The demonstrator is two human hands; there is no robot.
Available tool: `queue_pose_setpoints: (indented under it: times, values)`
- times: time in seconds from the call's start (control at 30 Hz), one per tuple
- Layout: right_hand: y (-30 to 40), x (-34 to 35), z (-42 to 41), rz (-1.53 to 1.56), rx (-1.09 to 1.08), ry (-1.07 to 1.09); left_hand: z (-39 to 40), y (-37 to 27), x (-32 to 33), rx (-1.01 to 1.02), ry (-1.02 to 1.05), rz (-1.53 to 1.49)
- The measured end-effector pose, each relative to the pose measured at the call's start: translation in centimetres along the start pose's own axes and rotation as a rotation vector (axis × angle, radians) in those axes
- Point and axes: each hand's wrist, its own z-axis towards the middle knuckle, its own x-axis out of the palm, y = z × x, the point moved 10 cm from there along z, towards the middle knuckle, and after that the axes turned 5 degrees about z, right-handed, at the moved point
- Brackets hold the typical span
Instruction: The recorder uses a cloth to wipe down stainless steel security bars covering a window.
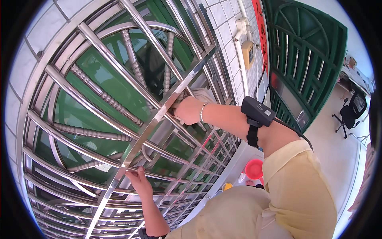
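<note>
A polished metal window grille [176, 91] with round bars and a flat crossbar fills the left and middle of the head view. My right hand [189, 110] reaches in at the bars just below the crossbar, its fingers partly hidden behind a bar. A pale cloth [203, 95] lies bunched beside that hand, behind the bars; whether the fingers grip it is hard to tell. My left hand [138, 177] touches the crossbar's edge lower down, thumb up, and how far its fingers close around the metal is hidden. Behind the grille are twisted metal rods [104, 95] and green-tinted glass.
White wall tiles [226, 21] carry white pipes and a yellowish box [247, 55]. A green metal door [304, 53] stands to the right, with a black office chair [352, 109] beyond. A pink-red basin [254, 169] sits on the floor near my body.
</note>
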Motion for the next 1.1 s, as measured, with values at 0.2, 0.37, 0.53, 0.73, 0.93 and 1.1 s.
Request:
queue_pose_setpoints:
  times: [0.2,0.37,0.53,0.73,0.93,1.1]
  values:
    - [-10.0,-0.7,-9.6,0.6,0.547,-0.778,0.2,-0.9,0.3,0.03,-0.023,0.066]
    - [-11.9,0.2,-4.1,0.411,0.315,-0.43,0.2,-1.6,0.4,0.04,-0.056,0.081]
    - [-9.7,1.5,-4.7,0.451,0.302,-0.285,0.0,-0.6,0.0,0.028,-0.059,0.004]
    - [-11.8,1.9,-8.3,0.407,0.399,-0.327,0.3,-0.1,0.5,0.004,-0.006,0.065]
    - [-13.6,13.9,-17.7,1.888,0.864,-0.424,0.3,-0.3,0.7,0.034,-0.032,-0.037]
    - [-11.5,12.2,-16.0,1.86,0.726,-0.511,0.5,-0.7,1.0,0.065,-0.034,-0.021]
